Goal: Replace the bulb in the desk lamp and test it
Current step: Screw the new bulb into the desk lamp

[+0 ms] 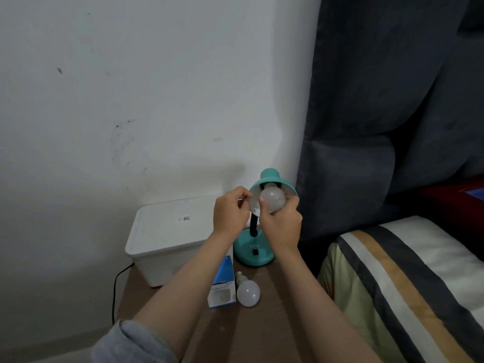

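Fingers of the right hand (281, 226) were wrapped around the frosted bulb (273, 199) seated in the teal desk lamp (252, 251), while the left hand (230, 213) pinched the rim of the lamp's shade (269, 178), fingers closed on it. In front of the lamp's base, a second bulb (247, 292) lay on the brown table (262, 334), touching a blue bulb box (221, 284). Left of the lamp sat a white lidded bin (170, 237).

White lidded bin (167, 239) crowding the teal desk lamp (255, 251) on the left, padded headboard (366, 127) close on its right, wall directly behind, spare bulb (248, 292) and bulb box (222, 286) occupying the front tabletop (262, 334), approach open only from above and front.
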`<control>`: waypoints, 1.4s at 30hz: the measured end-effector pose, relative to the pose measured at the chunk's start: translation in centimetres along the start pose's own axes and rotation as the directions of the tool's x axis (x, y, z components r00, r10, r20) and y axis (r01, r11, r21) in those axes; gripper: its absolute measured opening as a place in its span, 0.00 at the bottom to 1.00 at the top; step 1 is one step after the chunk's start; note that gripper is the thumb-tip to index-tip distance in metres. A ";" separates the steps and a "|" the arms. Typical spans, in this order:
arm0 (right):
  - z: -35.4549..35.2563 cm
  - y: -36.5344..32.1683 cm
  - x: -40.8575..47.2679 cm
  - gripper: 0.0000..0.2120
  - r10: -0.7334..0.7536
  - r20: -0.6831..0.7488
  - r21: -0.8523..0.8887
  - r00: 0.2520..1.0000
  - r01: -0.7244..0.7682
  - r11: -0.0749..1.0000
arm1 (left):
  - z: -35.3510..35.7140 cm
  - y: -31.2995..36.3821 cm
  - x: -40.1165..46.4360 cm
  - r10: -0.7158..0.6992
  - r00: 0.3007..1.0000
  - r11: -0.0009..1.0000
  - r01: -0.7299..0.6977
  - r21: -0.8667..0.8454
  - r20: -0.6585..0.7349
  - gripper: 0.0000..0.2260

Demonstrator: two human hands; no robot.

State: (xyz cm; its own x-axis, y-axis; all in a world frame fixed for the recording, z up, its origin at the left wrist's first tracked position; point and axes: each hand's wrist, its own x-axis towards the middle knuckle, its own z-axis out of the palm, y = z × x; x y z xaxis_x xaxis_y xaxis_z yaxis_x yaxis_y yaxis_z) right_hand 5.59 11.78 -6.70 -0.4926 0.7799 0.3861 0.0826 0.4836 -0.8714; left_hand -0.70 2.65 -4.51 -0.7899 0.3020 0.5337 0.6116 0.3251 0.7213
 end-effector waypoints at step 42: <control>-0.8 0.7 0.1 0.22 -0.112 -0.086 -0.234 0.990 0.089 0.968 | 0.1 -0.1 -0.2 -0.018 1.000 1.000 0.018 -0.008 0.004 0.08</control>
State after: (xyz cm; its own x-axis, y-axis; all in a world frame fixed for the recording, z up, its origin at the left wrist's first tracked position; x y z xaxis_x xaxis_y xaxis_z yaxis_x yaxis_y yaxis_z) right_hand 6.32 12.50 -7.04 -0.4226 0.7523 0.5055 0.2388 0.6304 -0.7386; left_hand -0.60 2.66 -4.67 -0.8004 0.2996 0.5192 0.5972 0.3230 0.7342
